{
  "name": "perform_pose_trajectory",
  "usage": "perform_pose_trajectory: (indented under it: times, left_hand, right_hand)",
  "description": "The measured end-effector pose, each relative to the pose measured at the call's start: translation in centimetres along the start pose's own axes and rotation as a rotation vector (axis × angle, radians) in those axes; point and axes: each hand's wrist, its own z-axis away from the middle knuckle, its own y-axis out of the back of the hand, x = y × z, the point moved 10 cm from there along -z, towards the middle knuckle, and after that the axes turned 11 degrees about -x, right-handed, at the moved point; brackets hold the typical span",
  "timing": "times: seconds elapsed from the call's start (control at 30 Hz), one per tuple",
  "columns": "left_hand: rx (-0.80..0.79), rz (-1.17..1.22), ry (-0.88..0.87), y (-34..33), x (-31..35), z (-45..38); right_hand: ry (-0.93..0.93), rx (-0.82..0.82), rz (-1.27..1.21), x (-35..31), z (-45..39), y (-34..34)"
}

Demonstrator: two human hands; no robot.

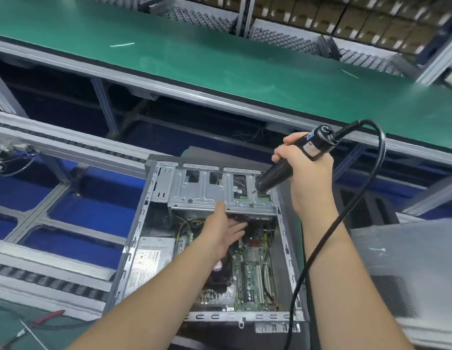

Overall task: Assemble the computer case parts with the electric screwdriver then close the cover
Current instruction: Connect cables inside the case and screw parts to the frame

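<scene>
An open computer case lies on its side in front of me, its motherboard and power supply exposed. A silver drive cage spans the far end. My right hand grips a black electric screwdriver, its bit angled down onto the right part of the cage. My left hand reaches into the case, thumb against the cage's front edge and fingers spread under it. The grey side cover lies flat to the right of the case.
The screwdriver's black cable loops from the tool down across the case's right edge. A green conveyor belt runs behind. Roller rails cross at the left. A red-handled tool lies on the green mat at the lower left.
</scene>
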Motion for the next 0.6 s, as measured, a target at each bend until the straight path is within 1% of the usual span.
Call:
perform_pose_trajectory:
  times: [0.2, 0.4, 0.5, 0.6]
  left_hand:
    - [-0.028, -0.057, 0.013, -0.8, -0.3, 0.4]
    - [-0.072, -0.077, 0.142, -2.0, -2.7, 1.2]
    - [0.007, -0.13, 0.19, -2.0, -3.2, 2.0]
    - [0.189, -0.16, 0.143, -1.1, -2.7, 2.9]
  right_hand:
    - [0.045, 0.191, -0.02, 0.1, 3.5, 4.5]
    - [0.083, 0.329, -0.099, 0.3, 6.4, 7.9]
    - [0.079, 0.324, -0.141, 0.3, 6.5, 9.1]
    - [0.071, 0.28, -0.198, 0.6, 6.0, 9.9]
